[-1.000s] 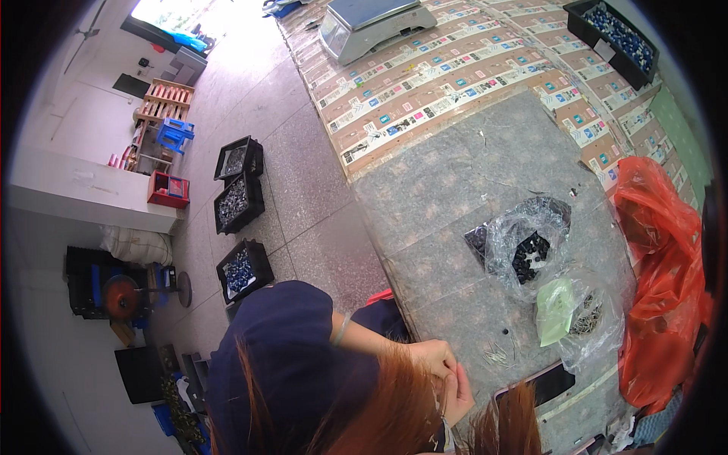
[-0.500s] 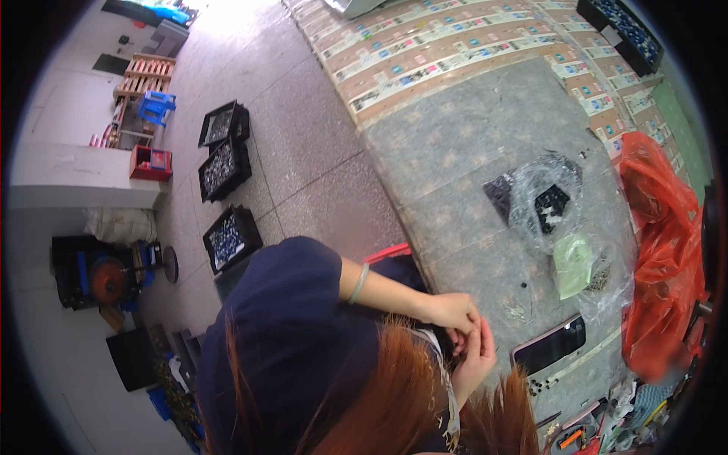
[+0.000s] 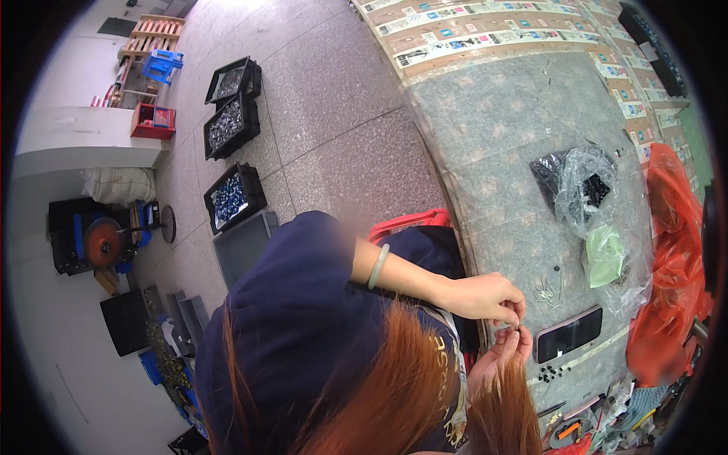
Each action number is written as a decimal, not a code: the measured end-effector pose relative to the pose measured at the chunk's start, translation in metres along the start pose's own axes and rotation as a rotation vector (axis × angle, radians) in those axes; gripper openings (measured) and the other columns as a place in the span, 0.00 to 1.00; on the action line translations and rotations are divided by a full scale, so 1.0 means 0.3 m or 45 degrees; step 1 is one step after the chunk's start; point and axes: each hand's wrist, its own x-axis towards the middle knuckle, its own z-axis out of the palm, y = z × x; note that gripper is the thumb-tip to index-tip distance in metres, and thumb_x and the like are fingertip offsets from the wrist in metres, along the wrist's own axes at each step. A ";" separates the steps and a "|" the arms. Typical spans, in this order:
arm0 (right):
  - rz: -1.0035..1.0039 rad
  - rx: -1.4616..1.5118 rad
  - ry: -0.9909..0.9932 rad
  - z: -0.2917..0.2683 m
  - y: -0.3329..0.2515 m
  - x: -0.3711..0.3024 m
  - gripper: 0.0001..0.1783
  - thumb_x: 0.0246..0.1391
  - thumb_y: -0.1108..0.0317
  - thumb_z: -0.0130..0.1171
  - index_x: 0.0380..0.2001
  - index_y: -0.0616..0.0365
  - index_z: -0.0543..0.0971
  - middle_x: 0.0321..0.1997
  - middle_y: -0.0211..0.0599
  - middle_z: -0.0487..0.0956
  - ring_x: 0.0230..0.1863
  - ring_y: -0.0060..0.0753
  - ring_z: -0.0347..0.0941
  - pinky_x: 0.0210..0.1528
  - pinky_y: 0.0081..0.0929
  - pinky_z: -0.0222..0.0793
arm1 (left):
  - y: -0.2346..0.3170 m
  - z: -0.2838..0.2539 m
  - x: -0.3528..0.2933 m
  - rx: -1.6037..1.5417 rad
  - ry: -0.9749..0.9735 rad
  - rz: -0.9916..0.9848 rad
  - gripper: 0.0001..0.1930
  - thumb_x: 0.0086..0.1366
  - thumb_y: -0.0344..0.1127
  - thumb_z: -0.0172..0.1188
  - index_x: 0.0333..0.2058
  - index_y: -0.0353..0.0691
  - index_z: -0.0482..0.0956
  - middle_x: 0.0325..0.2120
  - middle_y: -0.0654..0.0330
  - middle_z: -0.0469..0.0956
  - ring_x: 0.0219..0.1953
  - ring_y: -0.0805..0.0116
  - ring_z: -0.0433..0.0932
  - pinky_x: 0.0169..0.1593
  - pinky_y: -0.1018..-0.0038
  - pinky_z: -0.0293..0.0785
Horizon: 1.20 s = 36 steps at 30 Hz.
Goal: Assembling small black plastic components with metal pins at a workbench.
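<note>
My left hand (image 3: 485, 297), with a pale bangle (image 3: 379, 265) on its wrist, reaches over the table edge, its thumb and fingertips pinched together. Just below, my right hand (image 3: 504, 350) meets it, fingers also pinched. A tiny dark piece seems to sit between the fingertips, too small to name. Loose hair covers part of the right forearm. Beside the hands lies a phone (image 3: 569, 334) with a dark screen. Small black pieces (image 3: 552, 373) are scattered below it, and thin pale pins (image 3: 547, 292) lie above the phone.
Clear plastic bags (image 3: 584, 189) holding black parts lie on the grey table cover (image 3: 500, 129), near a pale green packet (image 3: 604, 256). A red plastic bag (image 3: 663, 288) lies at the right edge. Black crates (image 3: 235, 197) of small parts stand on the floor at left, near a red stool (image 3: 409, 222).
The view has shifted, so the scene sits differently in it. My hands, earlier folded closely together, are now further apart and meet only at the fingertips.
</note>
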 end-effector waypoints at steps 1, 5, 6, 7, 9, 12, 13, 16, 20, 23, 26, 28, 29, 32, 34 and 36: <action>0.007 -0.011 -0.007 0.010 -0.003 -0.005 0.10 0.54 0.70 0.44 0.39 0.63 0.65 0.34 0.37 0.68 0.35 0.22 0.64 0.41 0.19 0.61 | -0.008 0.004 -0.005 -0.011 0.010 0.001 0.10 0.55 0.33 0.52 0.32 0.31 0.72 0.22 0.57 0.75 0.25 0.73 0.74 0.30 0.78 0.71; -0.076 -0.635 0.336 0.097 -0.027 -0.025 0.09 0.51 0.73 0.47 0.36 0.62 0.67 0.32 0.35 0.68 0.33 0.22 0.63 0.38 0.20 0.61 | -0.020 0.009 -0.014 -0.307 0.081 -0.094 0.09 0.54 0.33 0.53 0.29 0.31 0.72 0.21 0.56 0.75 0.22 0.72 0.74 0.27 0.77 0.70; -0.142 -0.766 0.400 0.110 -0.028 -0.028 0.08 0.51 0.73 0.47 0.36 0.63 0.67 0.30 0.35 0.69 0.31 0.21 0.63 0.36 0.19 0.61 | -0.019 0.005 -0.018 -0.381 0.044 -0.142 0.09 0.55 0.33 0.52 0.30 0.32 0.72 0.21 0.56 0.75 0.24 0.71 0.75 0.30 0.77 0.70; -0.143 -0.776 0.376 0.096 -0.017 -0.022 0.08 0.51 0.73 0.47 0.36 0.63 0.67 0.30 0.35 0.69 0.31 0.21 0.63 0.36 0.19 0.61 | -0.020 0.000 -0.031 -0.391 0.066 -0.133 0.09 0.55 0.33 0.52 0.30 0.32 0.72 0.21 0.56 0.75 0.24 0.71 0.75 0.30 0.77 0.70; 0.006 -0.146 0.117 0.037 0.010 0.001 0.10 0.54 0.64 0.45 0.34 0.60 0.66 0.24 0.29 0.68 0.26 0.18 0.62 0.29 0.15 0.60 | -0.021 -0.004 -0.035 0.136 0.064 0.262 0.09 0.54 0.34 0.52 0.29 0.33 0.71 0.22 0.56 0.74 0.25 0.65 0.74 0.29 0.74 0.70; 0.217 -0.041 -0.062 0.033 0.002 0.017 0.12 0.54 0.63 0.43 0.32 0.62 0.69 0.18 0.30 0.67 0.23 0.18 0.61 0.29 0.14 0.57 | -0.060 0.002 -0.032 0.518 0.118 0.553 0.09 0.54 0.35 0.51 0.29 0.34 0.69 0.24 0.57 0.72 0.27 0.60 0.73 0.28 0.70 0.69; 0.228 -0.053 -0.072 0.041 0.002 0.017 0.12 0.54 0.63 0.43 0.32 0.62 0.69 0.18 0.30 0.67 0.23 0.18 0.61 0.29 0.14 0.57 | -0.067 0.000 -0.033 0.509 0.135 0.550 0.09 0.54 0.35 0.51 0.29 0.34 0.69 0.24 0.57 0.72 0.27 0.60 0.73 0.28 0.70 0.69; 0.330 -0.086 -0.079 0.064 0.006 0.023 0.15 0.55 0.59 0.41 0.29 0.60 0.69 0.14 0.27 0.64 0.21 0.16 0.59 0.25 0.14 0.55 | -0.078 -0.017 -0.038 0.630 0.132 0.676 0.09 0.55 0.36 0.50 0.28 0.36 0.67 0.26 0.58 0.70 0.30 0.60 0.71 0.28 0.69 0.69; 0.338 -0.003 -0.244 0.045 0.030 0.038 0.13 0.55 0.59 0.43 0.25 0.56 0.68 0.16 0.23 0.62 0.19 0.15 0.56 0.21 0.13 0.51 | -0.080 -0.016 -0.033 0.892 0.112 0.765 0.08 0.56 0.37 0.48 0.27 0.38 0.65 0.27 0.58 0.69 0.33 0.61 0.70 0.29 0.71 0.69; 0.264 -0.026 -0.163 0.060 0.034 0.040 0.11 0.55 0.59 0.43 0.25 0.54 0.68 0.18 0.22 0.61 0.19 0.14 0.55 0.20 0.12 0.49 | -0.095 -0.017 -0.029 0.895 0.162 0.732 0.09 0.56 0.38 0.47 0.27 0.38 0.64 0.26 0.58 0.69 0.33 0.61 0.70 0.29 0.70 0.69; 0.125 -0.393 0.048 0.096 0.027 0.028 0.12 0.55 0.59 0.43 0.28 0.55 0.68 0.21 0.25 0.63 0.21 0.15 0.57 0.23 0.13 0.52 | -0.098 -0.004 -0.032 0.729 0.209 0.545 0.11 0.57 0.40 0.46 0.27 0.37 0.64 0.23 0.56 0.70 0.30 0.58 0.71 0.28 0.66 0.67; 0.032 -0.672 0.208 0.137 0.007 0.008 0.13 0.55 0.58 0.42 0.31 0.57 0.68 0.24 0.29 0.65 0.23 0.17 0.60 0.25 0.13 0.55 | -0.088 0.008 -0.026 0.585 0.198 0.405 0.12 0.58 0.41 0.46 0.28 0.37 0.64 0.22 0.55 0.70 0.28 0.56 0.71 0.28 0.64 0.65; 0.016 -0.945 0.336 0.171 -0.008 -0.003 0.13 0.54 0.58 0.42 0.34 0.57 0.68 0.27 0.31 0.66 0.25 0.18 0.62 0.28 0.14 0.58 | -0.084 0.010 -0.024 0.448 0.169 0.245 0.13 0.58 0.42 0.46 0.28 0.36 0.64 0.21 0.53 0.70 0.27 0.54 0.70 0.28 0.63 0.64; 0.009 -1.321 0.397 0.169 -0.022 -0.010 0.15 0.54 0.58 0.41 0.38 0.56 0.67 0.32 0.34 0.68 0.28 0.22 0.65 0.31 0.15 0.62 | -0.095 0.016 -0.016 0.140 0.125 0.032 0.13 0.59 0.43 0.45 0.28 0.36 0.64 0.20 0.51 0.71 0.27 0.51 0.70 0.28 0.61 0.63; 0.022 -1.416 0.342 0.143 -0.018 0.005 0.16 0.55 0.58 0.39 0.40 0.56 0.67 0.35 0.35 0.68 0.29 0.23 0.66 0.32 0.16 0.64 | -0.104 0.022 -0.012 -0.026 0.098 -0.022 0.13 0.59 0.43 0.45 0.28 0.37 0.64 0.20 0.50 0.71 0.28 0.51 0.70 0.28 0.61 0.63; -0.126 -1.143 0.356 0.092 0.022 0.023 0.16 0.54 0.59 0.39 0.38 0.58 0.67 0.30 0.32 0.68 0.25 0.21 0.65 0.25 0.13 0.61 | -0.072 0.010 -0.022 0.476 0.105 0.239 0.13 0.58 0.42 0.46 0.30 0.37 0.65 0.23 0.52 0.71 0.30 0.53 0.71 0.30 0.62 0.64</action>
